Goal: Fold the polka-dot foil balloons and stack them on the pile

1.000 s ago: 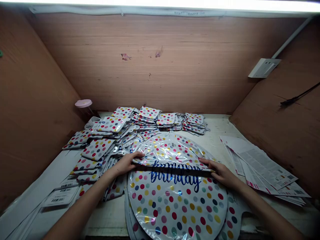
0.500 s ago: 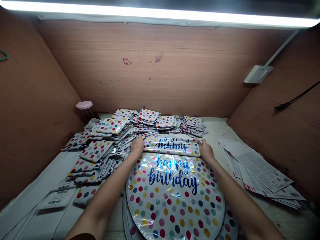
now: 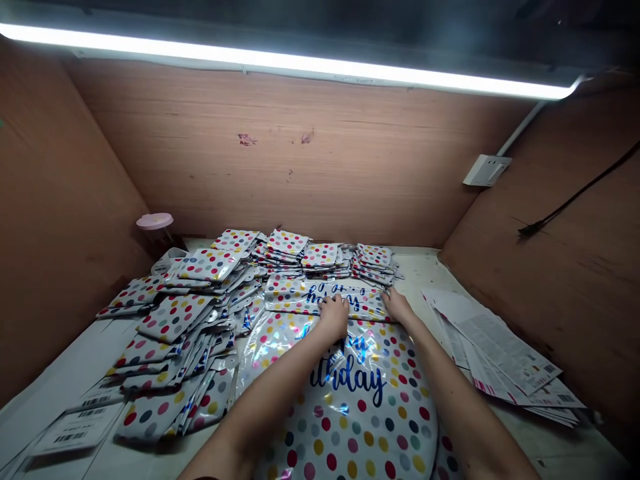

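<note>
A dotted foil balloon folded into a flat strip [image 3: 285, 293] lies across the top of a flat round "happy birthday" foil balloon [image 3: 350, 427]. Upside-down blue lettering shows on the strip. My left hand [image 3: 334, 315] rests on the middle of the strip, its fingers slightly apart and pressing down. At the right end, my right hand [image 3: 399, 305] pinches the strip's edge. Parts of the blue lettering on the round balloon are covered by my left forearm. Another dotted balloon edge shows under its lower right side.
Piles of folded dotted balloons [image 3: 175, 317] stand at the left, with more stacks [image 3: 320, 257] along the back. Printed sheets [image 3: 500, 340] fan out at the right. Barcode labels [image 3: 75, 427] lie front left. A pink-lidded container [image 3: 155, 222] stands in the back left corner.
My left hand has left the strip's left end and moved right onto its middle. My right hand stays at the right end. The camera view has tilted slightly.
</note>
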A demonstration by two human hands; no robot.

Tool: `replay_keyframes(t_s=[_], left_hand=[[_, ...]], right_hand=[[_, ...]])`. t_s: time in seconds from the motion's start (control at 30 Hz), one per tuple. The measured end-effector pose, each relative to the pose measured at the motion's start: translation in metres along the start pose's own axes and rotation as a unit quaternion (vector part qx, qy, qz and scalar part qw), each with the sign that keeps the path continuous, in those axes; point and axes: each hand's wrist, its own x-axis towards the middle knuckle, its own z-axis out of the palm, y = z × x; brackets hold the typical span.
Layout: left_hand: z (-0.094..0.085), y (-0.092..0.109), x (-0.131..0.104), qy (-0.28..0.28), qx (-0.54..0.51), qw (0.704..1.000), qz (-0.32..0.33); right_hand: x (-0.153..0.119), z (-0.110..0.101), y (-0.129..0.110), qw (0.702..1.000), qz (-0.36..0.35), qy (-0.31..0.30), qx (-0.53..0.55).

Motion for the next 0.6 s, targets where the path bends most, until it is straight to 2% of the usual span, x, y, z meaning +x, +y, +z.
replay_keyframes(t_s=[0.13,0.2,0.3,0.4,0.43,0.5,0.57,0.6], left_hand=[[-0.023,0.007,0.008,0.002,0.005,0.998,-0.056],[-0.048,0.002,0.004,0.029,-0.002,0.998,-0.063],[-0.106,-0.016,-0.010,0.107,-0.009,0.993,-0.057],[-0.176,-0.041,-0.040,0.215,-0.004,0.975,-0.050],[-0.196,-0.048,-0.053,0.267,-0.005,0.963,-0.035],[-0.224,-0.058,-0.082,0.403,-0.023,0.914,0.049],[-0.231,-0.061,-0.106,0.494,-0.046,0.854,0.157],[-0.225,-0.061,-0.115,0.507,-0.053,0.834,0.211]], right_hand=[[-0.059,-0.011,-0.011,0.990,-0.091,0.109,0.009],[-0.094,-0.005,-0.015,0.980,-0.160,0.117,0.017],[-0.128,0.017,-0.014,0.961,-0.270,0.064,0.019],[-0.136,0.039,-0.007,0.948,-0.317,0.020,-0.012],[-0.134,0.044,-0.006,0.948,-0.318,0.016,-0.023],[-0.130,0.047,-0.006,0.948,-0.315,0.024,-0.034],[-0.128,0.044,-0.008,0.944,-0.327,0.032,-0.029],[-0.129,0.040,-0.009,0.941,-0.337,0.034,-0.025]])
